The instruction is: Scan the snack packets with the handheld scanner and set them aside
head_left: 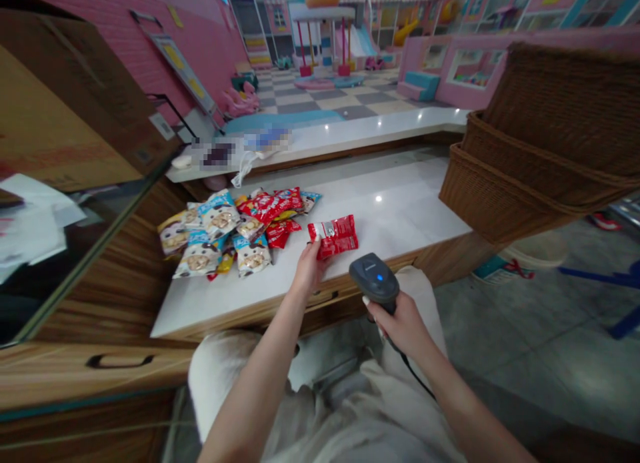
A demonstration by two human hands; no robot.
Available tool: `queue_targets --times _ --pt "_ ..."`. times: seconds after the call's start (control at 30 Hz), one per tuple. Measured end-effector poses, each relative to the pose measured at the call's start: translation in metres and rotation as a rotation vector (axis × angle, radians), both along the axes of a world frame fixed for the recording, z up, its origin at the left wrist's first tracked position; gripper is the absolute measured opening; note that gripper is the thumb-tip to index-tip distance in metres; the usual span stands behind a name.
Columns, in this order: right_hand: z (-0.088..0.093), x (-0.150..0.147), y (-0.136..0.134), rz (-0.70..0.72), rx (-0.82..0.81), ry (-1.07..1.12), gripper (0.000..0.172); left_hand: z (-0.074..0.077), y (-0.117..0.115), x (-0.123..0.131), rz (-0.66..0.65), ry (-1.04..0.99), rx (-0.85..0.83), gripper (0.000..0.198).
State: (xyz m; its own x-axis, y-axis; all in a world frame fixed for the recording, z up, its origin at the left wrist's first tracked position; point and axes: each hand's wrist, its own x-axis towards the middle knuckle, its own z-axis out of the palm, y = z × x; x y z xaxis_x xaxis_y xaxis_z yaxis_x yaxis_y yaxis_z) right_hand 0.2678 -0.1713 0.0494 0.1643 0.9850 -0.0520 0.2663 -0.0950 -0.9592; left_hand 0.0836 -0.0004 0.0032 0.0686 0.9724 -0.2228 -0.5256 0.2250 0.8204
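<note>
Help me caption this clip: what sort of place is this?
Likely the service counter of a children's indoor play centre: a slide and pink playhouse walls beyond, a checkered floor, and a barcode scanner in the right hand near snack packets.

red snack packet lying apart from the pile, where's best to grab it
Pinch the red snack packet at its near corner, from the front of the white counter, where the left hand is: it lies flat, clear of the pile of snack packets.
</note>
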Motion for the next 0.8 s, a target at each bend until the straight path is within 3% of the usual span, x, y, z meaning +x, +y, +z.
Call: queue_targets --times 0.2,0.5,0.8 --pt "-0.002 -0.010 0.003 0.015 -0.019 0.014 0.024 0.000 0.000 -0.004 0.018 -0.082 -0.028 0.037" --pt "0.010 -0.012 0.015 0.020 0.029 -0.002 0.025 -0.005 -0.005 -0.001 -0.048 -0.002 0.084 0.058" --pt "0.007 -0.014 0.011 0.026 0.029 0.016 0.025 -0.007 -0.003 0.000 -0.032 0.013 0.085 0.050"
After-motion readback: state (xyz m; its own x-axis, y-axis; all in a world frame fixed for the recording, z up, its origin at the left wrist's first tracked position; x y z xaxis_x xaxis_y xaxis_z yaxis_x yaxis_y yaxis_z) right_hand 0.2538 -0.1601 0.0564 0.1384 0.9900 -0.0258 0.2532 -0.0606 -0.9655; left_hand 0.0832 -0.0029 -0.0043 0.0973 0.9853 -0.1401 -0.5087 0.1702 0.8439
